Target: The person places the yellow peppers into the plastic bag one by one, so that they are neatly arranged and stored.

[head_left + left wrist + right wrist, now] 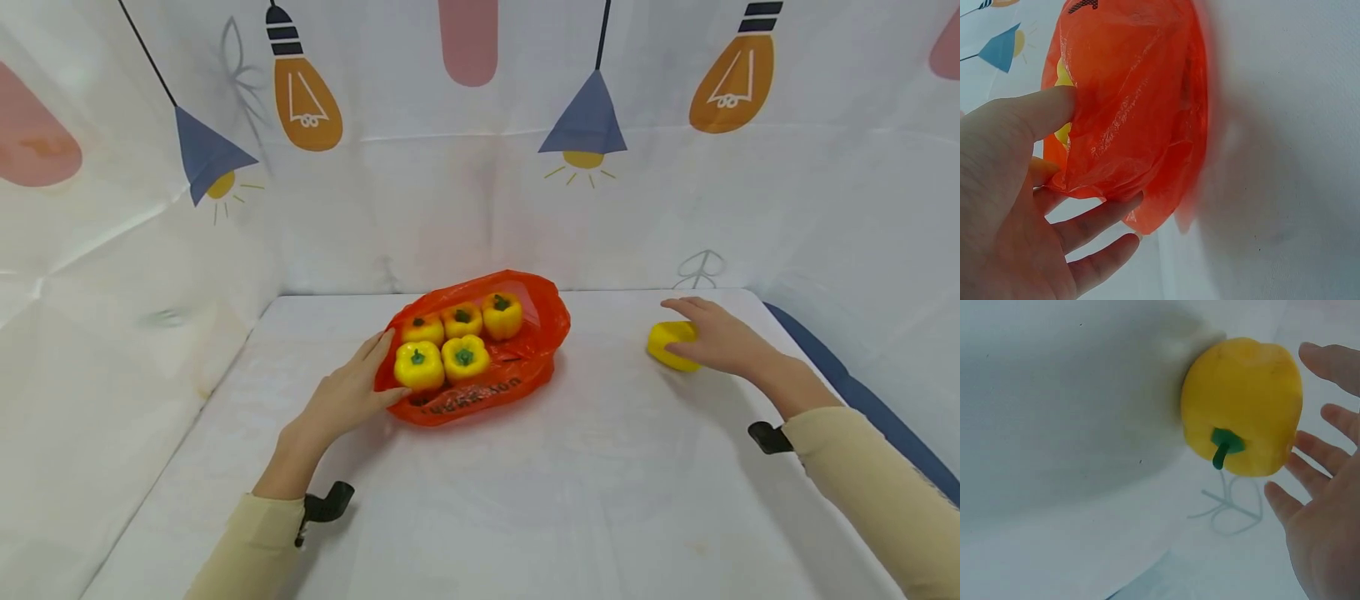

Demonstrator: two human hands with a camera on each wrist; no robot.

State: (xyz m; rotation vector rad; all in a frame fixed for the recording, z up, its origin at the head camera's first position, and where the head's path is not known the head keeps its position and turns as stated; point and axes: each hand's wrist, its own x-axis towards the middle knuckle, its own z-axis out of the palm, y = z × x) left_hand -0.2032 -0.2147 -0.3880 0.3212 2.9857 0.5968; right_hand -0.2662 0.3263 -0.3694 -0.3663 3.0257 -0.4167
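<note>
A red plastic bag [536, 312] lies with its mouth spread on the white table, holding several yellow bell peppers [465, 357] with green stems. At the bag's left end, my left hand [348, 392] holds its edge, thumb on the near side and fingers along the far side. The left wrist view shows the thumb [1047, 111] against the rim of the red plastic. Over to the right, one more yellow bell pepper [1241, 406] sits alone on the table. My right hand [716, 337] is around it with fingers spread; whether they touch it I cannot tell.
The white-covered table [570, 500] meets a white sheet wall [420, 208] printed with lamps and bulbs at the back. More sheet hangs on the left. Dark blue fabric [840, 375] lies beyond the table's right edge.
</note>
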